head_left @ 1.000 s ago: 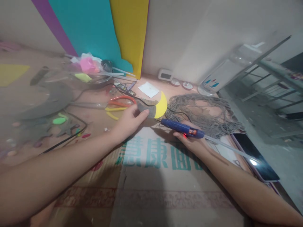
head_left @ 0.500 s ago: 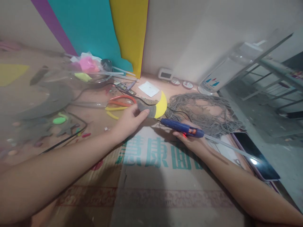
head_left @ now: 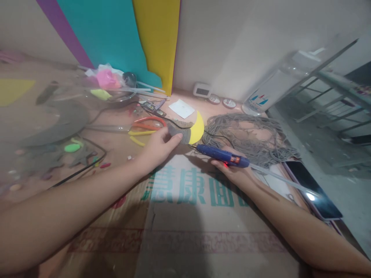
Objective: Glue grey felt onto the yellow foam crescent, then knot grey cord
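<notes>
My left hand point(head_left: 160, 148) pinches a crescent-shaped piece, grey at its near part and bright yellow point(head_left: 197, 130) at its tip. My right hand point(head_left: 232, 170) is wrapped round a blue glue gun point(head_left: 222, 154) with a red light. A clear glue stick point(head_left: 284, 178) sticks out of its back end. The gun's metal nozzle is at the lower edge of the crescent, near the border of grey and yellow; whether they touch cannot be made out. Behind my left hand lie scissors point(head_left: 150, 122) with orange-red and yellow handles.
A tangle of grey cord point(head_left: 249, 135) lies right of the crescent, a phone point(head_left: 313, 190) at the right edge. Behind stand a clear bottle point(head_left: 271, 85) and a small white device point(head_left: 202, 90). A bowl point(head_left: 116, 101) with pink and yellow material and grey scraps point(head_left: 55, 154) are on the left.
</notes>
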{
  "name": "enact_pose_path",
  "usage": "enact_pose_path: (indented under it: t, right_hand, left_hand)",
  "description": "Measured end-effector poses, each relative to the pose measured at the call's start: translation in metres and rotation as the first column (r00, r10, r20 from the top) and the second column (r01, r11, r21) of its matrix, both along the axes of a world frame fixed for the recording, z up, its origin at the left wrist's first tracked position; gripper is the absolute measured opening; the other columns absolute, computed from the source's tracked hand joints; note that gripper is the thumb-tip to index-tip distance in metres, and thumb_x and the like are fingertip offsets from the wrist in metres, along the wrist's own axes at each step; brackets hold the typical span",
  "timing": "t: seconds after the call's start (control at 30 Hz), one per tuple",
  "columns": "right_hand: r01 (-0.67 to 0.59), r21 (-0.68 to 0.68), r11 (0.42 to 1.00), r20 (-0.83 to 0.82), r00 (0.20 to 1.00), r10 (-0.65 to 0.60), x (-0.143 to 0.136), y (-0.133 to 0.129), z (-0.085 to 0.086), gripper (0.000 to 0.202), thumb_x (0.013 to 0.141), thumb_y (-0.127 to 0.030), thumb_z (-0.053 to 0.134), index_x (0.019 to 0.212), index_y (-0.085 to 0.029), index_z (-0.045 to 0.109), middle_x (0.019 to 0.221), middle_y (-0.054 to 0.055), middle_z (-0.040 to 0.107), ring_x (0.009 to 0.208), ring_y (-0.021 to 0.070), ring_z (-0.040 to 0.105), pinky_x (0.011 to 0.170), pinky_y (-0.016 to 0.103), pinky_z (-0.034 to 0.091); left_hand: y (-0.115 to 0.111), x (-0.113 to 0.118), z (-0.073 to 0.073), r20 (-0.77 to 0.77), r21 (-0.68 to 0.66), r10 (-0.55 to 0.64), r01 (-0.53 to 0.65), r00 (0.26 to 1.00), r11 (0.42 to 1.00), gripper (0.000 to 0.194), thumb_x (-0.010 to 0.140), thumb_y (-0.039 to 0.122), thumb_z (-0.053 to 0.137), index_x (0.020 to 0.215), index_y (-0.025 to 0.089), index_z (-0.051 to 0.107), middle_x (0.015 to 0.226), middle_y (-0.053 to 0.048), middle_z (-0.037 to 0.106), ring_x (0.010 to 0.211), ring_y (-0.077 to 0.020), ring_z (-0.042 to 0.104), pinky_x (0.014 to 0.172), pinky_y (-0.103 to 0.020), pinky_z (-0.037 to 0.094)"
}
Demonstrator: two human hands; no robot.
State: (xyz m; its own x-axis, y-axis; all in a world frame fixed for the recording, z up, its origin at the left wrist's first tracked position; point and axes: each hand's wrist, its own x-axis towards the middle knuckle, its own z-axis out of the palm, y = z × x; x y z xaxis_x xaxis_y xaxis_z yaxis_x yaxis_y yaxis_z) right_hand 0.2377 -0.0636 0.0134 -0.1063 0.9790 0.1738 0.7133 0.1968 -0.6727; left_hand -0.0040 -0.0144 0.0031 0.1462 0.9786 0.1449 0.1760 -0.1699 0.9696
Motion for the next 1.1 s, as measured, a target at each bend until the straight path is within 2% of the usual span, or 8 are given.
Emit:
enact_pose_path:
  t: [0.6,0.83,1.1]
  right_hand:
    - [-0.004,0.004,1.0,0.016,1.0,0.004,0.001,0.001,-0.002,0.045,0.076,-0.066,0.064,0.071,-0.021,0.06,0.066,0.002,0.059,0.061,0.0184,0.055,0.057,0.031,0.044]
    - [0.019,0.005,1.0,0.027,0.999,-0.019,-0.001,0.002,0.006,0.039,0.076,-0.058,0.066,0.069,-0.021,0.057,0.064,0.002,0.058,0.06,0.0174,0.054,0.057,0.03,0.043]
    - [0.032,-0.004,0.999,0.008,0.999,-0.032,-0.004,0.001,0.011,0.039,0.075,-0.057,0.066,0.067,-0.022,0.052,0.062,0.0,0.053,0.057,0.0161,0.05,0.055,0.03,0.042]
  left_hand:
    - [0.001,-0.001,-0.002,-0.009,-0.027,0.004,-0.004,1.0,1.0,0.021,0.083,0.038,0.058,0.081,0.018,0.06,0.059,0.002,0.058,0.065,-0.0161,0.058,0.063,-0.025,0.046]
    - [0.001,-0.001,-0.002,-0.005,-0.002,-0.024,0.024,1.0,1.0,0.021,0.084,0.037,0.058,0.082,0.017,0.059,0.063,0.001,0.06,0.069,-0.0163,0.06,0.065,-0.025,0.047]
    - [0.0,-0.001,0.0,-0.019,0.004,-0.031,0.031,0.999,1.0,0.021,0.083,0.039,0.057,0.08,0.018,0.058,0.062,0.002,0.057,0.069,-0.0168,0.058,0.065,-0.025,0.045]
